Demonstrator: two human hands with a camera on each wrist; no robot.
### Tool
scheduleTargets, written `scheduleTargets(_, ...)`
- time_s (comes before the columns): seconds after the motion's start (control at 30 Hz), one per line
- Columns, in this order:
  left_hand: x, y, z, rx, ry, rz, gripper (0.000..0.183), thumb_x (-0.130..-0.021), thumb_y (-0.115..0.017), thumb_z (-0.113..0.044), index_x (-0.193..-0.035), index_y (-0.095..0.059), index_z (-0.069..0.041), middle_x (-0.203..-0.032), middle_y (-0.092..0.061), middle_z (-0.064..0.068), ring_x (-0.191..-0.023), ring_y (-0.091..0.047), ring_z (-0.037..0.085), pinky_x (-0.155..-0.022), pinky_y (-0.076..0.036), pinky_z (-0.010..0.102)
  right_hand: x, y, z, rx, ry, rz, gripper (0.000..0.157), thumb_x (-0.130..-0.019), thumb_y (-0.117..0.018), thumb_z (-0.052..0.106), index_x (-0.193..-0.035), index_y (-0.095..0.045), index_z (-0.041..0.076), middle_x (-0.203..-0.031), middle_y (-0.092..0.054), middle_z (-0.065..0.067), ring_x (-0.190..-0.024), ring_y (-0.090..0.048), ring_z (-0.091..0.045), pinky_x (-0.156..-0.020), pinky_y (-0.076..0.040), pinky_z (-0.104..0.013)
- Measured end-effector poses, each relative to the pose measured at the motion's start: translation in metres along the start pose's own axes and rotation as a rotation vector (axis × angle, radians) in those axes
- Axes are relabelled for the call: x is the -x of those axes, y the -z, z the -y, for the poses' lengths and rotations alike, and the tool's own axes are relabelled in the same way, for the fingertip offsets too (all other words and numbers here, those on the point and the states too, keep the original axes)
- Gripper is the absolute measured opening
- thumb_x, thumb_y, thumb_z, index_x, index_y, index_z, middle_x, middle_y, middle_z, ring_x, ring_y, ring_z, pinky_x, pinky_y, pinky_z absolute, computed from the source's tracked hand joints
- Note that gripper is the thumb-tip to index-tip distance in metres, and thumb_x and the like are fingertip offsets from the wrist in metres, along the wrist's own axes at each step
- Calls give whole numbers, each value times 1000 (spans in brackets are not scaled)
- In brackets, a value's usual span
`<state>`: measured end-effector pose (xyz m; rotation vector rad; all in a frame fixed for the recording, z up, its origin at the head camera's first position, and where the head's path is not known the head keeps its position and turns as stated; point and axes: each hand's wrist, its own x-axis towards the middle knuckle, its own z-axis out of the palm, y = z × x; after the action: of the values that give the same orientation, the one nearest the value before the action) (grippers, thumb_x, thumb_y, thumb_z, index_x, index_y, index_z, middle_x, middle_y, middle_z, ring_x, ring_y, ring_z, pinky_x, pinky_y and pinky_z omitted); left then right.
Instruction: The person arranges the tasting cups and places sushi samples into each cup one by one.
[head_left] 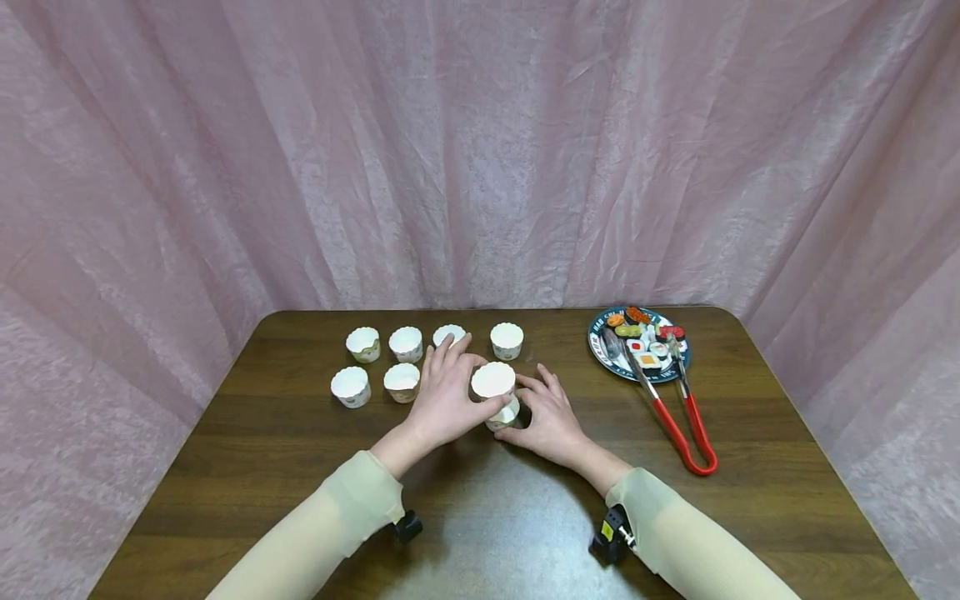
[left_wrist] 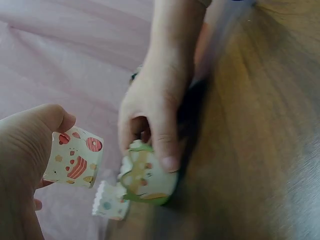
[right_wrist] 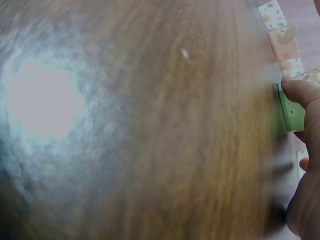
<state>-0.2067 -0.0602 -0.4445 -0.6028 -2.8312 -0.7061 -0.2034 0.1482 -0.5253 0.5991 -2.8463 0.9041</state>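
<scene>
Left hand: we see it pinching a white paper cup printed with red cakes, at centre frame.
Right hand: we see it gripping a round green-patterned paper cup, just below centre.
Right of frame: we find red-handled metal tongs across a round, blue-rimmed plate.

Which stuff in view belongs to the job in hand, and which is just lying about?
Likely in the job:
- cake-print cup, held by the left hand
- green cup, held by the right hand
- six other paper cups, probably

Apparently just lying about:
- plate
- sushi-like pieces on it
- red-handled tongs, partly on the plate
</scene>
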Motion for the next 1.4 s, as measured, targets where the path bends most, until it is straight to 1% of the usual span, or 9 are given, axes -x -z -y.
scheduleTargets(0.2,-6,21,10,33,24,-49,63,-83,-73,-64,-120,-66,-13,-164,-31,11,-155,-10,35,-121,-3,62,-1,-1,-1,1,-7,-4,59,-74,-87,53,-116,-73,15,-152,-51,-11,-153,-18,-38,-120,-12,-62)
scheduleTargets(0.33,-9,35,23,24,42,-66,64,-83,-73,-65,-120,-66,-14,-166,-26,10,-156,-5,33,-121,2,61,-2,0,-2,6,-10,-3,57,-73,-88,53,-114,-73,16,-152,-51,-11,-153,-19,-39,-121,-10,-61)
scheduleTargets(0.43,-11,44,35,-3,51,-80,66,-82,-73,-65,-122,-66,-14,-166,-25,13,-155,-5,34,-120,3,62,-1,1,-2,15,-19,0,57,-73,-88,53,-114,-73,17,-152,-51,-11,-153,-19,-38,-121,-10,-61)
scheduleTargets(0.57,-12,52,48,-13,65,-92,66,-81,-75,-64,-123,-67,-13,-165,-26,17,-154,-7,39,-119,3,64,0,4,-2,23,-30,5,57,-73,-88,54,-114,-73,17,-153,-50,-10,-153,-18,-38,-121,-10,-62)
scheduleTargets(0.73,-12,58,58,-26,82,-89,62,-81,-77,-61,-122,-68,-16,-164,-26,19,-153,-7,43,-119,5,65,1,6,-2,21,-30,11,56,-74,-87,53,-114,-73,16,-153,-49,-11,-153,-18,-38,-121,-10,-62)
scheduleTargets(0.87,-11,53,65,-71,76,-65,63,-80,-77,-64,-124,-69,-18,-164,-25,19,-154,-5,43,-118,6,66,3,7,-2,22,-28,11,57,-74,-87,53,-114,-72,16,-153,-49,-11,-153,-18,-39,-121,-10,-63)
scheduleTargets(1.0,-10,41,72,-143,48,-16,66,-80,-75,-69,-125,-70,-21,-165,-24,18,-154,-3,42,-117,6,67,4,8,-2,22,-31,15,56,-75,-87,53,-114,-72,16,-154,-49,-11,-153,-17,-38,-120,-10,-63)
scheduleTargets(1.2,-8,22,77,-199,14,54,66,-82,-70,-72,-128,-69,-26,-167,-22,16,-155,-1,40,-117,8,66,6,7,-3,12,-32,15,56,-74,-87,53,-114,-72,16,-154,-49,-11,-153,-16,-37,-120,-10,-63)
scheduleTargets(1.4,-8,7,80,-254,-2,70,66,-81,-69,-74,-124,-71,-26,-165,-25,17,-155,-4,41,-118,8,66,6,5,-3,12,-22,3,56,-74,-87,53,-114,-73,17,-153,-50,-11,-152,-19,-40,-120,-11,-64)
